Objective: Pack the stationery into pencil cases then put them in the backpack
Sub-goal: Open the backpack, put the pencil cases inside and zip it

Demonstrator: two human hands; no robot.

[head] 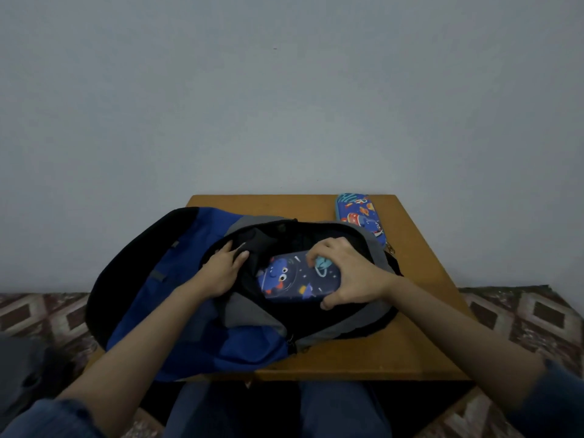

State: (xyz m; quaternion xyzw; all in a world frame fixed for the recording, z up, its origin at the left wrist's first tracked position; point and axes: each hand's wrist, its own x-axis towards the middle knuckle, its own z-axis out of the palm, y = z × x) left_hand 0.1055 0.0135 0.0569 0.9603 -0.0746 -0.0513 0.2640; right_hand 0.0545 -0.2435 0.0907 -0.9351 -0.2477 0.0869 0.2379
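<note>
A blue, grey and black backpack lies on the small wooden table with its main compartment unzipped and gaping. My right hand grips a dark blue pencil case with a cartoon creature and planets, holding it inside the opening. My left hand holds the left edge of the opening, fingers curled over the black lining. A second pencil case, light blue with space pictures, lies on the table's far right, beyond the backpack, with its zip pull hanging toward the near side.
The table stands against a plain grey wall. A patterned floor shows on both sides. My knees in blue trousers are under the table's near edge. A dark object sits at the lower left.
</note>
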